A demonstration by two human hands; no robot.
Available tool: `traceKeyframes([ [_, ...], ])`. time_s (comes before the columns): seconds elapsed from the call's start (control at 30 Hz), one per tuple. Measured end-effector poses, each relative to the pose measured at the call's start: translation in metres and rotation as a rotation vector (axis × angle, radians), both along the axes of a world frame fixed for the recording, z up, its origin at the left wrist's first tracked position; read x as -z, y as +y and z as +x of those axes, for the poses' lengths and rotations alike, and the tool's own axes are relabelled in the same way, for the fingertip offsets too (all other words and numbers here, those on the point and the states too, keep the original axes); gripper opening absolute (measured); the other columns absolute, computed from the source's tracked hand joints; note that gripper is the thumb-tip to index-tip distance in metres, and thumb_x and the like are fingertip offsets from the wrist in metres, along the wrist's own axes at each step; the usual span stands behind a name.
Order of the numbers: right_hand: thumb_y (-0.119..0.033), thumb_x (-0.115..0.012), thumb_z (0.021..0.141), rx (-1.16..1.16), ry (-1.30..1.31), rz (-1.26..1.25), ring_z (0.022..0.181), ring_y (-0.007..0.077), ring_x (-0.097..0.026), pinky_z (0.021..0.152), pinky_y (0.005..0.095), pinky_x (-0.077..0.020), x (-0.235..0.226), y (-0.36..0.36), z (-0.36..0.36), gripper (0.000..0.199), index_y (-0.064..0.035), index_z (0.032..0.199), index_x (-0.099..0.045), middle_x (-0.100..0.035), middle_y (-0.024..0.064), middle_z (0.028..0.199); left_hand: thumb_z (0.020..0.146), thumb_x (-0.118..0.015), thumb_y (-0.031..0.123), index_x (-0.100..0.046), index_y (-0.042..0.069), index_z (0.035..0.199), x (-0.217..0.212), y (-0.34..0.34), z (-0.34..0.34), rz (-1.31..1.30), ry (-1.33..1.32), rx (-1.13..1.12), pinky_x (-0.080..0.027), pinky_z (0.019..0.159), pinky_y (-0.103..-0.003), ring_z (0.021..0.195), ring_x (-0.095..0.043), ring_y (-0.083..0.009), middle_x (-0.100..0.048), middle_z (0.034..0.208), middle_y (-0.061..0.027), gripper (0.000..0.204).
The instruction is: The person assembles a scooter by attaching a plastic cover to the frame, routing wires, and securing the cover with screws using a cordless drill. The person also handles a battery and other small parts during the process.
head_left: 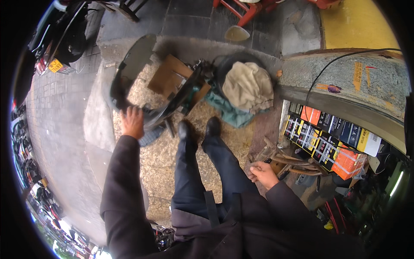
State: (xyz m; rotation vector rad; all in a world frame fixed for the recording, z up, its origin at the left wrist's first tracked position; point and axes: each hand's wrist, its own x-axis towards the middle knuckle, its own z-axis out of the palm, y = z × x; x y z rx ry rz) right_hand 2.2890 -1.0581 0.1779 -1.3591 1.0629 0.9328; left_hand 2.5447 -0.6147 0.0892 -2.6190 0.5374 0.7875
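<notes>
My left hand (131, 122) reaches forward, fingers stretched and apart, at the near edge of a dark, curved plastic panel (174, 101) that looks like a scooter body part. Whether the fingers bear any of its weight I cannot tell. The panel's rounded far end (140, 52) rises on the left. Beyond its near arm lies an opened cardboard box (168, 77), with small parts partly hidden inside. My right hand (263, 174) is closed near my right thigh, beside a worn wooden stool (297, 163). Anything between its fingers is too small to make out.
A black tub (221, 71) bears a beige cloth (248, 86); a green cloth (235, 110) lies by it. Right are stacked battery-like boxes (312, 140), an orange box (348, 162), a stone ledge (362, 77) and a hanging cable (317, 80). Parked motorbikes (54, 56) line the left.
</notes>
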Motion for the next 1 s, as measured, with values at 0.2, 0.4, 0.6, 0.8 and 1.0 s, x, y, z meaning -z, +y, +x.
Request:
traceKeyframes([
  [0.2, -0.016, -0.059, 0.095, 0.153, 0.127, -0.078, 0.068, 0.0149, -0.064, 0.057, 0.0279, -0.0505, 0.013, 0.014, -0.027, 0.026, 0.0064, 0.109, -0.059, -0.063, 0.0083, 0.082, 0.068, -0.066, 0.016, -0.067, 0.011, 0.091, 0.059, 0.048, 0.025, -0.162, 0.067, 0.197, -0.035, 0.104, -0.053, 0.092, -0.064, -0.0281, -0.065, 0.089, -0.0095, 0.023],
  [0.4, -0.017, -0.060, 0.095, 0.213, 0.096, -0.011, 0.072, 0.0119, -0.062, 0.059, 0.0260, -0.0500, 0.007, 0.064, -0.024, 0.022, 0.0010, 0.107, -0.061, -0.064, 0.0060, 0.086, 0.070, -0.061, 0.010, -0.066, 0.011, 0.078, 0.003, 0.027, 0.043, -0.165, 0.206, 0.234, -0.051, 0.063, -0.044, 0.072, -0.066, -0.0322, -0.065, 0.074, -0.0113, 0.010],
  [0.6, -0.014, -0.065, 0.091, 0.231, -0.120, 0.157, 0.091, 0.0139, -0.061, 0.071, 0.0271, -0.0511, -0.017, 0.106, 0.029, 0.045, 0.0013, 0.130, -0.049, -0.062, 0.0113, 0.107, 0.068, -0.067, 0.018, -0.060, 0.009, 0.081, -0.145, -0.109, 0.049, -0.321, 0.261, 0.323, -0.050, 0.053, -0.043, 0.061, -0.064, -0.0327, -0.063, 0.068, -0.0122, 0.018],
  [0.8, -0.016, -0.075, 0.083, 0.431, -0.698, 0.087, 0.133, 0.0363, -0.039, 0.102, 0.0430, -0.0437, -0.046, 0.091, 0.083, 0.084, -0.0053, 0.149, -0.024, -0.036, 0.0197, 0.147, 0.068, -0.072, 0.027, -0.061, 0.007, 0.088, -0.204, -0.246, 0.031, -0.469, 0.242, 0.294, -0.054, 0.062, -0.044, 0.070, -0.067, -0.0348, -0.065, 0.073, -0.0154, 0.031],
  [1.0, -0.022, -0.057, 0.095, 0.327, -0.805, -0.069, 0.130, 0.0224, -0.044, 0.105, 0.0393, -0.0401, -0.056, -0.004, 0.073, 0.061, -0.0083, 0.148, -0.030, -0.046, 0.0123, 0.141, 0.073, -0.073, 0.025, -0.059, 0.007, 0.097, -0.186, -0.350, -0.043, -0.731, 0.395, 0.180, -0.054, 0.069, -0.044, 0.078, -0.068, -0.0338, -0.067, 0.080, -0.0148, 0.034],
])
